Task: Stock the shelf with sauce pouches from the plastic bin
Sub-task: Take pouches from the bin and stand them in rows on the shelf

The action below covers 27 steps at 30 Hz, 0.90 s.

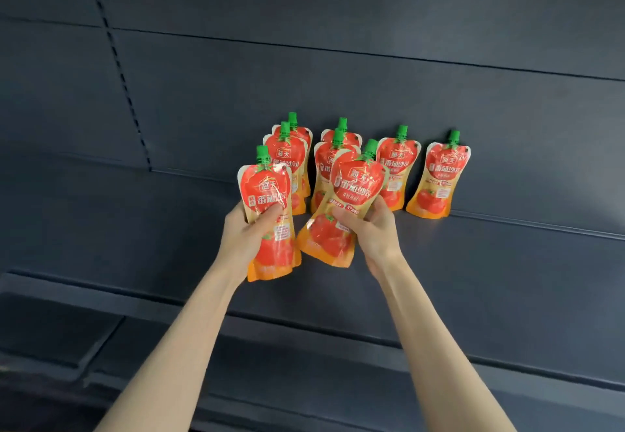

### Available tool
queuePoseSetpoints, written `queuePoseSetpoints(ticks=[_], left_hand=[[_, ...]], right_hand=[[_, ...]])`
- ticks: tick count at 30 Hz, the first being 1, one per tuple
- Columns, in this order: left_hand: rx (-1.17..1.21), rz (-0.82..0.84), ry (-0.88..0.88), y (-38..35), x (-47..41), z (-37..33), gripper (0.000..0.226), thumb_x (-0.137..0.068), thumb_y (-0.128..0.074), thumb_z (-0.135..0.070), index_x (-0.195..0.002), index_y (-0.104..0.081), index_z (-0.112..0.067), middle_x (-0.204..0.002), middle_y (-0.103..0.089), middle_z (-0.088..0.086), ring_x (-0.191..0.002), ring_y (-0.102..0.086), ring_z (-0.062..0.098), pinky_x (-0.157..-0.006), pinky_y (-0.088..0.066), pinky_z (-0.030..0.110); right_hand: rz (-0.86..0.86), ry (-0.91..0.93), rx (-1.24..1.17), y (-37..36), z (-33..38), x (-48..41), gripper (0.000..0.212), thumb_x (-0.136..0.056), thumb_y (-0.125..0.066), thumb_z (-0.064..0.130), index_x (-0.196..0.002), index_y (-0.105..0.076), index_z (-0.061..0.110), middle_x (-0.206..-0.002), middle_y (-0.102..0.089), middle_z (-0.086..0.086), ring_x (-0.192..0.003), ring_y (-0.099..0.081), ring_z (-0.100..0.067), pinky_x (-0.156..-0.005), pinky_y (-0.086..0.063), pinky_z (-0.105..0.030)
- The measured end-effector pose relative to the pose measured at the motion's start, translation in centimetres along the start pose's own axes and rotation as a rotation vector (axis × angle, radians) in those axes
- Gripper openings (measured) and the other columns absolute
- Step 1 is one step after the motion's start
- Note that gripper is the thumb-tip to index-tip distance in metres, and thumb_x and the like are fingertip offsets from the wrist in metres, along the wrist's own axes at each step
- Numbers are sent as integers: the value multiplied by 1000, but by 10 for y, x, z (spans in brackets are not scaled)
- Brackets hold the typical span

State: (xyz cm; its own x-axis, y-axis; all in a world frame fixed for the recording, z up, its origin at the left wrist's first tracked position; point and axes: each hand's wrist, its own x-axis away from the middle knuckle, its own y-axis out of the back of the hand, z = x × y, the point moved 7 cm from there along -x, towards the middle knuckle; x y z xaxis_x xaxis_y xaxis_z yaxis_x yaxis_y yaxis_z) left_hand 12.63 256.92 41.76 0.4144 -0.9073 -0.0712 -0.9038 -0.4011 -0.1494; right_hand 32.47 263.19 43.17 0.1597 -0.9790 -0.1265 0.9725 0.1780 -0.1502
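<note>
Each of my hands holds a red-and-orange sauce pouch with a green cap over the dark shelf board (490,262). My left hand (245,232) grips one pouch (270,215) upright by its middle. My right hand (373,228) grips a second pouch (348,201), tilted to the right. Behind them, several pouches (438,178) stand upright in rows against the shelf's back panel. The plastic bin is out of view.
The dark back panel (338,59) rises behind the pouches, with a slotted upright (118,59) at the left. Bare shelf board lies left and right of the group. The shelf's front lip (338,327) runs below my forearms, with a lower shelf under it.
</note>
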Motion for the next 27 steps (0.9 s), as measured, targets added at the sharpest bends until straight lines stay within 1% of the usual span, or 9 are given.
queuePoseSetpoints(ticks=[4,7,10,13,15,17,19,22,27], left_hand=[[-54,39,-43,9,-48,-9,22,-80,-72,-20,-101,-65,-23,-101,-71,-1,-96,-67,16,-82,-54,37],[-99,106,-47,9,-79,-5,24,-79,-73,-15,-102,-66,-21,-102,-71,-1,-99,-66,17,-87,-53,38],[-93,237,-19,4,-96,6,27,-81,-70,-14,-106,-64,-23,-107,-70,-1,-103,-65,16,-90,-52,38],[-145,354,-7,5,-100,18,37,-79,-72,-11,-111,-60,-25,-110,-68,-3,-104,-64,12,-88,-53,33],[-216,353,-5,14,-98,29,43,-78,-74,-9,-114,-56,-23,-110,-66,-4,-102,-63,10,-84,-53,28],[-289,320,-37,22,-100,34,42,-77,-75,-9,-112,-54,-20,-108,-64,-5,-101,-61,8,-80,-53,25],[-319,313,-83,24,-103,34,41,-76,-76,-10,-111,-56,-18,-108,-65,-4,-101,-61,7,-82,-53,28],[-347,305,-149,20,-107,34,41,-75,-76,-11,-113,-59,-14,-110,-67,-1,-101,-63,9,-86,-53,29],[-385,273,-201,17,-109,35,36,-76,-77,-16,-108,-62,-11,-107,-69,0,-99,-65,12,-86,-53,31]], right_hand=[[1,53,83,-12,-2,-16,45,-75,-75,2,-115,-55,8,-100,-70,-4,-91,-68,-16,-66,-55,-24],[-21,73,104,-21,-6,-23,42,-76,-74,1,-113,-56,10,-96,-70,2,-86,-69,-8,-65,-54,-19],[-56,96,107,-26,-11,-27,39,-77,-73,-1,-109,-56,15,-94,-70,4,-82,-69,-3,-65,-53,-16],[-87,110,140,-28,-18,-29,37,-77,-72,0,-104,-58,21,-94,-70,6,-80,-68,0,-63,-51,-14],[-91,109,154,-30,-23,-29,37,-78,-72,1,-107,-58,21,-95,-70,5,-82,-67,1,-64,-50,-13],[-95,114,169,-31,-25,-29,39,-79,-72,3,-113,-57,18,-99,-70,5,-87,-68,-1,-67,-52,-14],[-98,120,181,-32,-27,-30,39,-79,-72,5,-114,-57,18,-100,-70,6,-89,-68,-3,-69,-53,-15],[-103,130,185,-32,-27,-30,37,-80,-71,5,-111,-57,20,-98,-70,8,-87,-68,-1,-66,-52,-13],[-108,134,203,-32,-29,-30,40,-80,-72,8,-114,-55,20,-101,-68,10,-88,-67,2,-66,-51,-10]])
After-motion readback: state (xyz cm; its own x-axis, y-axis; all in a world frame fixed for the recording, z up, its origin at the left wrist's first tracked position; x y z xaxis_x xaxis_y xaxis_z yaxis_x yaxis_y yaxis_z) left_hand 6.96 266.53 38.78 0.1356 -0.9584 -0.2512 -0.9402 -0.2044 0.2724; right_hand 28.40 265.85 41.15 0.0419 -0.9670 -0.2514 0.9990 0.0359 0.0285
